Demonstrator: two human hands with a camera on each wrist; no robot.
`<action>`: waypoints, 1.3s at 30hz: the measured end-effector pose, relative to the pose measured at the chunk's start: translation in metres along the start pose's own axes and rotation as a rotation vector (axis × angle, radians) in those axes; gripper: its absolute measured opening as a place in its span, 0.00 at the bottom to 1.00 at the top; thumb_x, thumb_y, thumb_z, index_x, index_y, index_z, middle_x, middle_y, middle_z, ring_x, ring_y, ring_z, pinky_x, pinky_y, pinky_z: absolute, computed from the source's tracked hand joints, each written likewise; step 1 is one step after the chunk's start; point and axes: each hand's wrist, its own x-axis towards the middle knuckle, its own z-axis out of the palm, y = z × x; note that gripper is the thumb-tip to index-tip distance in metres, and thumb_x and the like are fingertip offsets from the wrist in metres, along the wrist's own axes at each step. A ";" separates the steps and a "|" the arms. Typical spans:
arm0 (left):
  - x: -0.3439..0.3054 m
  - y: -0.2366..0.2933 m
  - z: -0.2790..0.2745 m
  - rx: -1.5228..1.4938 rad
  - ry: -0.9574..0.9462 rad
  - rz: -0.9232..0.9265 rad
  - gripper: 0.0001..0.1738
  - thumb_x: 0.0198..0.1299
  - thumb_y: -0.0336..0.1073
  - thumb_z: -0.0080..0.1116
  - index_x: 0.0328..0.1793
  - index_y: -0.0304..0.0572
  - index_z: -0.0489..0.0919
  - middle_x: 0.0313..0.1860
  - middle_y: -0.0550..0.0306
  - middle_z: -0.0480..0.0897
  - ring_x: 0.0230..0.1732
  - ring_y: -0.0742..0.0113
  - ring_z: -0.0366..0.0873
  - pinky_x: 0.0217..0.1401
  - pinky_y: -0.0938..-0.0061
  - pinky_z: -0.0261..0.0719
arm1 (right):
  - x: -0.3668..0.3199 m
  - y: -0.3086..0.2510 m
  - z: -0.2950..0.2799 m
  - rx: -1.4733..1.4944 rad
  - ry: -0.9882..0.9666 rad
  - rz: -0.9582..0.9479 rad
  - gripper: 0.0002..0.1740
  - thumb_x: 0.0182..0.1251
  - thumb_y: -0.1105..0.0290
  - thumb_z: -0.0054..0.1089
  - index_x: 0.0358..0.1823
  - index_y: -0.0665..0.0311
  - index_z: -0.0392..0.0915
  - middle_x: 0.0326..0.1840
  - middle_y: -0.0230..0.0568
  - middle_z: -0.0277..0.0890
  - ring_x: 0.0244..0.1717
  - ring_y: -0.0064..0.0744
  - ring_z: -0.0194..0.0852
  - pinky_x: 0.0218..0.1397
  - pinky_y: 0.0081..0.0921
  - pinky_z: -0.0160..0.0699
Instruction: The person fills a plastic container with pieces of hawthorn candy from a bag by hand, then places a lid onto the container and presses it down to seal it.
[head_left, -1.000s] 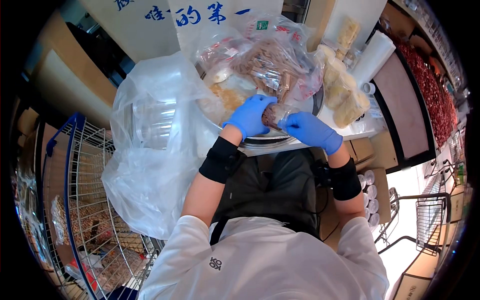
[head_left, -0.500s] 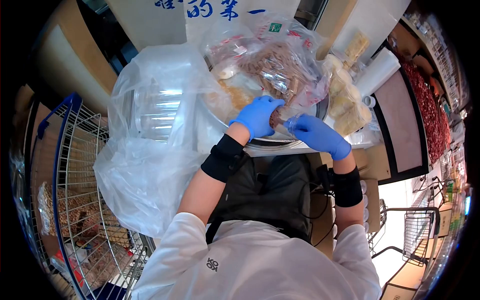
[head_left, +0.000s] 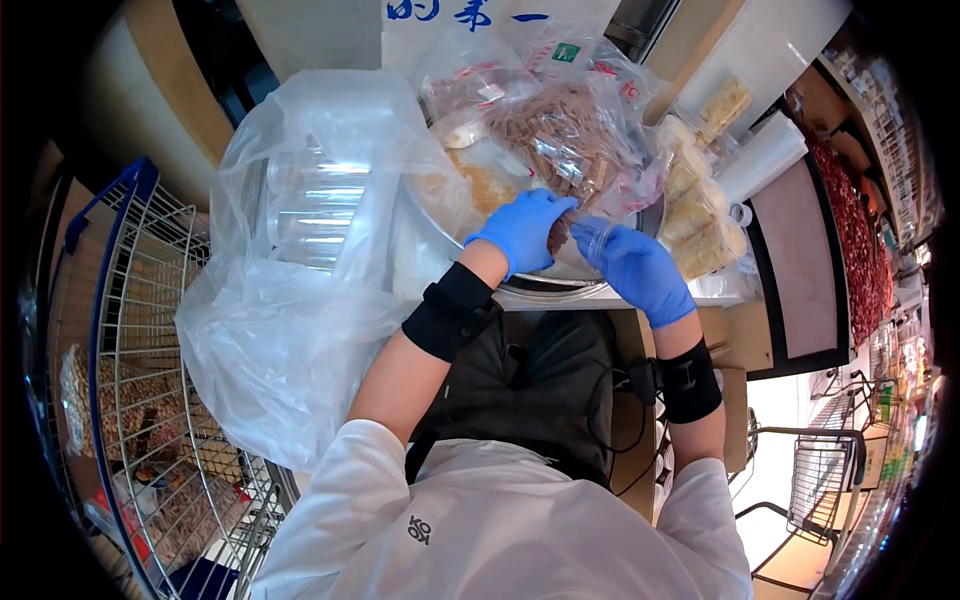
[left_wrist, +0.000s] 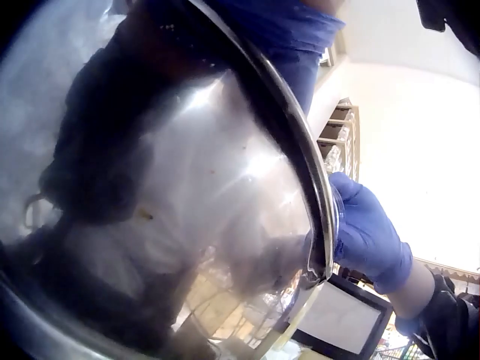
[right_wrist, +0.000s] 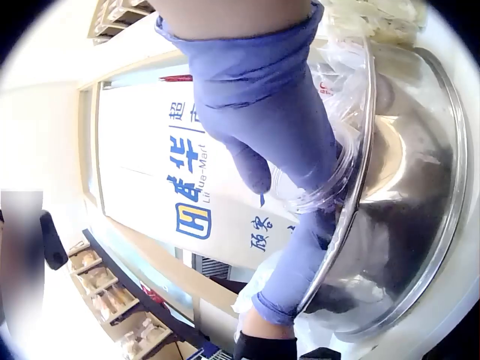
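Observation:
A blue-gloved right hand [head_left: 640, 272] grips a clear plastic jar [head_left: 592, 240] over the near side of a wide metal basin [head_left: 548, 291]. In the right wrist view the jar's round ridged rim [right_wrist: 319, 196] shows under the fingers. The gloved left hand [head_left: 527, 232] faces it from the left, fingers and thumb bent round brown strips [head_left: 559, 234] beside the jar. Just beyond the hands, an open clear bag [head_left: 640, 92] of brown strips [head_left: 570, 130] lies in the basin. Left of it sits a tan heap [head_left: 478, 186] under thin plastic.
At left, a large plastic bag [head_left: 285, 370] holds rows of clear jars [head_left: 318, 215]. Filled pale bags or tubs [head_left: 705, 215] and a plastic roll [head_left: 765, 158] stand at right. A wire shopping cart [head_left: 150, 390] is at the left side.
The jar has tilted and shows less beside the left hand, and the right hand has turned with it. The head view has shifted; the left hand keeps its place by the brown strips.

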 end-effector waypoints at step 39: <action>0.006 0.001 -0.009 -0.245 0.624 -0.003 0.48 0.44 0.40 0.77 0.72 0.39 0.65 0.62 0.42 0.72 0.60 0.49 0.75 0.64 0.62 0.76 | 0.024 -0.047 -0.048 -0.870 0.522 -0.448 0.15 0.74 0.67 0.54 0.54 0.69 0.79 0.47 0.41 0.83 0.46 0.33 0.81 0.56 0.26 0.78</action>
